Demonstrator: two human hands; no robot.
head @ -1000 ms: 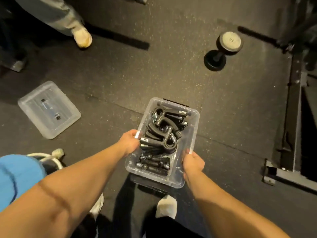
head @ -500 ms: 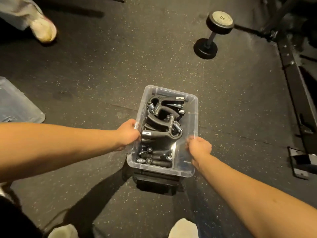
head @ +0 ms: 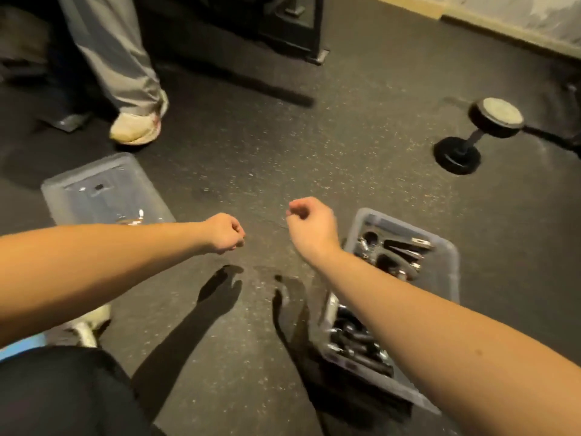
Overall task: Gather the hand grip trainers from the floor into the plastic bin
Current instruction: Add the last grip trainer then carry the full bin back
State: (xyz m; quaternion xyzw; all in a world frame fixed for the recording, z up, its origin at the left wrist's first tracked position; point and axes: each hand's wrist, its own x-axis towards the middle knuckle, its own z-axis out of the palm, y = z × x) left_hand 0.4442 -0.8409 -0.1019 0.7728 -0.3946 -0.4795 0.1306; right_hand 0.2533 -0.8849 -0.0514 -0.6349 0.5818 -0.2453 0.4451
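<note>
While both arms reach forward over the dark speckled floor, neither hand holds anything. The left hand is curled into a loose fist, knuckles up. The right hand is also curled, its fingertips drawn in toward the thumb. The two hands hover near each other above bare floor, and their shadows fall on it just below them. The clear plastic bin stands on the floor to the right of the right hand, apart from it, and the right forearm crosses above its middle and hides part of it. Inside the bin lie the black hand grip trainers, piled together with metal springs showing, more of them visible at the bin's near end below the forearm. Motion blur makes it impossible to count them. To the left of the left forearm, a clear lid lies flat on the floor, well apart from the bin. A dumbbell rests tilted on the floor beyond the bin to the right. At upper left stands another person, seen as a grey trouser leg and a pale shoe, in front of a black equipment frame.
</note>
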